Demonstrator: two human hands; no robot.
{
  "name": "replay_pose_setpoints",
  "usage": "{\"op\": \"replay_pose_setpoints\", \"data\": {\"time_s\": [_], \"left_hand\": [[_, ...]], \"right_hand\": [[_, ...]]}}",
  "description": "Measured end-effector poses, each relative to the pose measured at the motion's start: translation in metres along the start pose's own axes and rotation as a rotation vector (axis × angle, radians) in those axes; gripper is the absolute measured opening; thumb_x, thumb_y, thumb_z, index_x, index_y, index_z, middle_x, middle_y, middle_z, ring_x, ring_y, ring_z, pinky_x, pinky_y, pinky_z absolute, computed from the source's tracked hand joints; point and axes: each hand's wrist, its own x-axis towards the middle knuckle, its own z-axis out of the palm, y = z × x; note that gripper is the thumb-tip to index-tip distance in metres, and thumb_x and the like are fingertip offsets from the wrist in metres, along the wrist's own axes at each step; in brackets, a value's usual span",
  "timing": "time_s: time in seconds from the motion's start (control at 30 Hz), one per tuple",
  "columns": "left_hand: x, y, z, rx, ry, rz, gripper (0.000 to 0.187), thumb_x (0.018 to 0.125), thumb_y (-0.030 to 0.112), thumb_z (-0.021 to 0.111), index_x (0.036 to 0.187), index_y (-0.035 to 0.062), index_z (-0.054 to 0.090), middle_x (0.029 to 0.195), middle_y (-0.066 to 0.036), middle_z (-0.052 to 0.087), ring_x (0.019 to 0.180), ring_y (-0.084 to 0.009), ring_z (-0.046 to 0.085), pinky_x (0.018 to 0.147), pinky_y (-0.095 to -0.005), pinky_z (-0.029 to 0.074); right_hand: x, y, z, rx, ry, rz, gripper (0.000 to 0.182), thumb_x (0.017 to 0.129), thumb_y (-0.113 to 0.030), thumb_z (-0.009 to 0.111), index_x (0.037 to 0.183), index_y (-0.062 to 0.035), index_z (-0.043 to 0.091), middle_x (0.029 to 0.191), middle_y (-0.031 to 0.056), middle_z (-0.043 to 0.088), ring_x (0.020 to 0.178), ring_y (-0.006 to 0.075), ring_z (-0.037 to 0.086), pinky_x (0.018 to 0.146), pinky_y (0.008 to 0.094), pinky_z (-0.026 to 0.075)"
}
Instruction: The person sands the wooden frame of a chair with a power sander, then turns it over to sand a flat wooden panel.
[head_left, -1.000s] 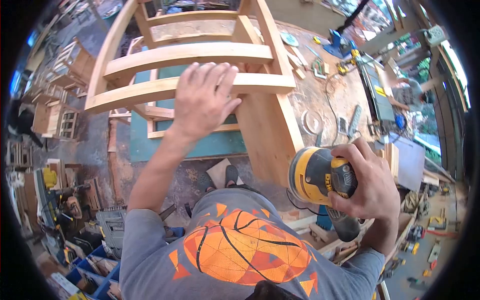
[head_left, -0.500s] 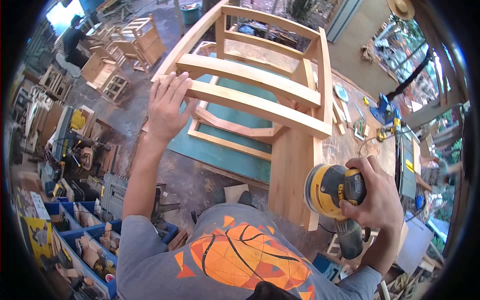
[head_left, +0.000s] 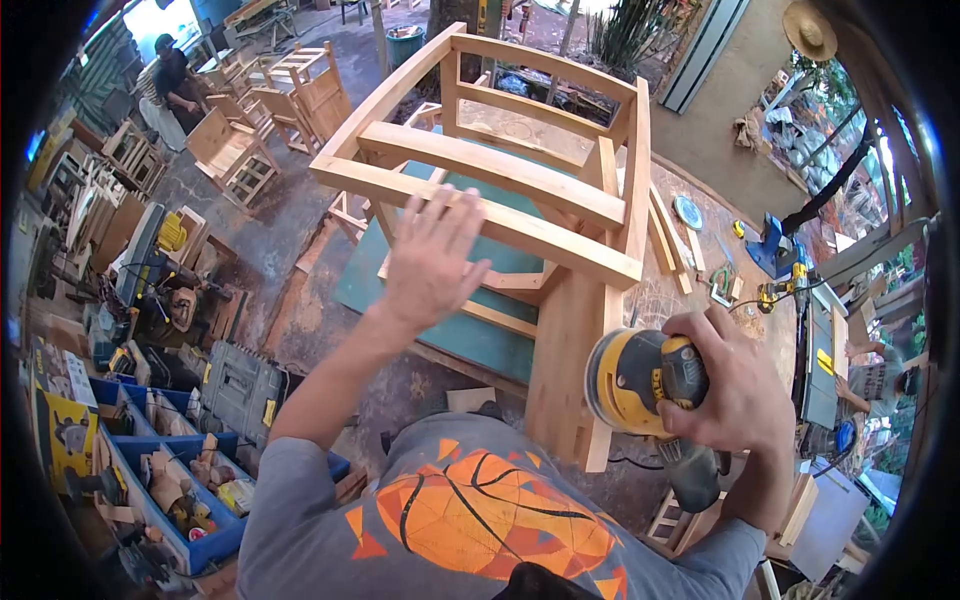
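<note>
A wooden chair frame [head_left: 530, 230] lies tilted over a green board [head_left: 375, 275] on the worktable. My left hand [head_left: 430, 260] rests on or just over the frame's near rail, fingers spread and slightly blurred, holding nothing. In my right hand [head_left: 735, 380] is a yellow and black sander [head_left: 640, 380], gripped around its top. Its round pad faces left, beside the lower end of the frame's wide wooden panel [head_left: 565, 350]. Whether the pad touches the wood cannot be made out.
A blue divided bin [head_left: 165, 480] with wood scraps stands at lower left. Wooden chairs [head_left: 235, 160] and a person [head_left: 175, 90] are at upper left. On the table's right are a blue tool [head_left: 775, 250] and a drill [head_left: 775, 292]. Another person's arm shows at far right.
My left hand has moved right along the near rail, away from its left corner. The sander in my right hand has shifted slightly left. The view has shifted, and the person at upper left has changed posture.
</note>
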Motion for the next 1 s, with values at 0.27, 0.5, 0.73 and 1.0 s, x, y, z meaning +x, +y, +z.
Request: {"op": "replay_pose_setpoints", "data": {"time_s": [0.27, 0.5, 0.73, 1.0], "left_hand": [[-0.015, 0.069, 0.012, -0.44, 0.035, 0.135, 0.059, 0.084, 0.019, 0.08, 0.135, 0.0019, 0.059, 0.145, -0.018, 0.059, 0.139, -0.0389, 0.051, 0.116, -0.0549, 0.037], [-0.029, 0.087, 0.023, -1.14, 0.145, -0.507, 0.055, 0.094, 0.013, 0.072, 0.142, -0.0033, 0.05, 0.146, -0.023, 0.054, 0.14, -0.0332, 0.05, 0.114, -0.0437, 0.044], [-0.005, 0.128, 0.06, -1.754, -0.229, -0.892, 0.072, 0.105, 0.033, 0.061, 0.155, -0.0083, 0.029, 0.153, -0.025, 0.045, 0.142, -0.0349, 0.046, 0.12, -0.0488, 0.036], [0.06, 0.14, 0.085, -2.087, 0.137, -1.136, 0.034, 0.1, 0.03, 0.066, 0.123, 0.0065, 0.058, 0.121, -0.01, 0.065, 0.125, -0.0256, 0.058, 0.114, -0.0464, 0.041]], "right_hand": [[-0.036, 0.022, 0.002, -0.016, 0.031, 0.055, 0.066, 0.064, -0.026, 0.081, 0.125, -0.0157, 0.06, 0.102, 0.016, 0.06, 0.09, 0.0418, 0.067, 0.079, 0.0507, 0.053], [-0.076, 0.064, 0.044, -0.081, -0.012, 0.2, 0.07, 0.064, -0.032, 0.082, 0.13, -0.0185, 0.061, 0.106, 0.0174, 0.063, 0.086, 0.0402, 0.069, 0.076, 0.0495, 0.056], [-0.11, 0.092, 0.13, 0.14, 0.162, 0.323, 0.068, 0.064, -0.031, 0.083, 0.127, -0.0199, 0.062, 0.111, 0.0177, 0.062, 0.087, 0.0394, 0.07, 0.075, 0.0493, 0.057], [-0.149, 0.095, 0.224, 0.361, 0.244, 0.624, 0.067, 0.062, -0.031, 0.082, 0.125, -0.0196, 0.061, 0.112, 0.0147, 0.06, 0.091, 0.0399, 0.07, 0.078, 0.0513, 0.055]]}}
